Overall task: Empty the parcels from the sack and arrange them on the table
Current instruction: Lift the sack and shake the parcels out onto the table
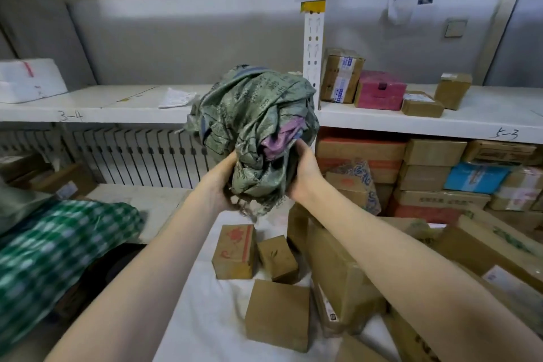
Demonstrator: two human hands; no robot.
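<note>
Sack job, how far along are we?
Mostly done: the sack is balled up, seemingly empty, and parcels lie on the table. In hand: left grip and right grip hold the sack. Left: tidying the jumbled parcels.

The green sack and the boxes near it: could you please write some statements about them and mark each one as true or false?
1. The left hand and the right hand both grip the green sack. True.
2. The green sack lies spread flat on the table. False: it is bunched into a ball and held above the table.
3. A box with red print stands on the table. True.
4. The pink box is on the table. False: it sits on the shelf behind.
</note>
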